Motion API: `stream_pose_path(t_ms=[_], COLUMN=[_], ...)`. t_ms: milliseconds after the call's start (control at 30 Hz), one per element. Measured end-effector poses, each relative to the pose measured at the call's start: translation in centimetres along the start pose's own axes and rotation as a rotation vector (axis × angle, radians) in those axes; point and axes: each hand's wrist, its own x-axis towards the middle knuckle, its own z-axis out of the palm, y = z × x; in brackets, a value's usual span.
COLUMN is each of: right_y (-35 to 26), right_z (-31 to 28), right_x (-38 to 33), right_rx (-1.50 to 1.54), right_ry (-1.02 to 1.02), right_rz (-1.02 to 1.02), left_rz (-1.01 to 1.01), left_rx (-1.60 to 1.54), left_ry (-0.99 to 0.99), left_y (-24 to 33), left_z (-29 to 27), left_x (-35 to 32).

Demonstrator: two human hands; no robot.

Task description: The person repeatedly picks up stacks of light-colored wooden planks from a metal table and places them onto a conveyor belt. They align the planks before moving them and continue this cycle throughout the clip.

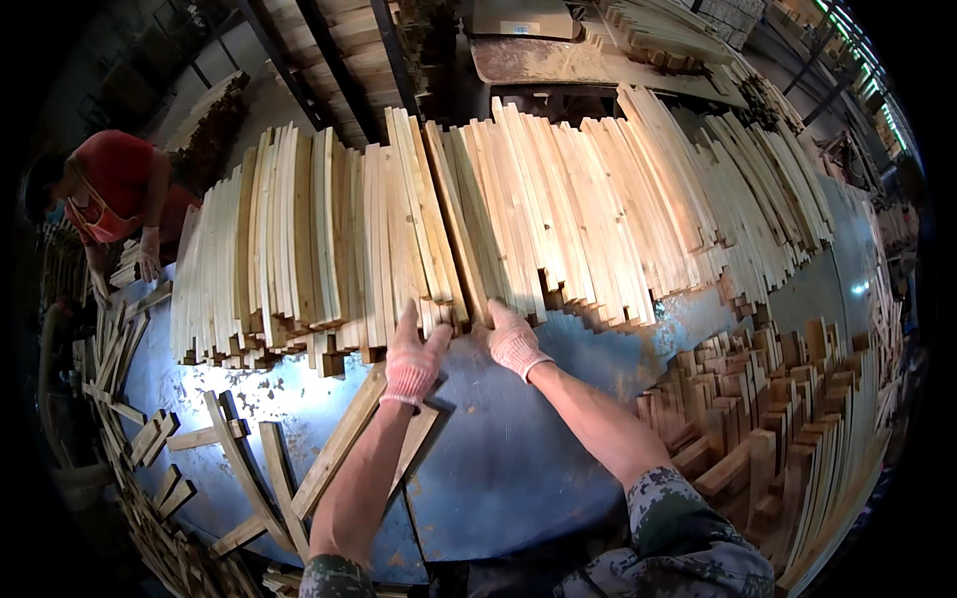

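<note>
A long row of pale wooden strips (588,209) lies side by side in layers on a blue metal table (498,429). My left hand (410,364), in a pinkish-white knit glove with bare fingertips, reaches to the near ends of the strips left of a dark gap. Its fingers are apart, with the index finger stretched forward. Just right of that gap, my right hand (514,342), gloved alike, touches the strip ends with fingers extended and thumb out to the left. Neither hand is wrapped round a strip.
Loose wooden strips (339,439) lie crosswise at the left front. A stack of short wooden pieces (758,429) stands at the right. Across the table's left end, a person in red (120,189) bends over wood. Behind the row is a wooden bench (558,62).
</note>
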Motion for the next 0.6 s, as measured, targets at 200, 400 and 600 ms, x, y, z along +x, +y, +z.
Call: stream_pose_path(t_ms=[200, 400, 600], right_y=[1.8, 0.0, -3.0], right_z=[-0.2, -1.3, -2.3], right_x=[1.7, 1.9, 1.5], right_rx=[0.325, 0.068, -0.246], right_ry=[-0.061, -0.068, -0.075], right_rz=[-0.178, -0.08, -0.157], left_rz=[-0.021, -0.104, -0.092], left_rx=[0.34, 0.491, 0.508], left_ry=[0.17, 0.142, 0.173], left_y=[4.5, 7.2, 8.6], left_z=[2.0, 2.8, 3.2], left_x=[7.7, 10.8, 12.6])
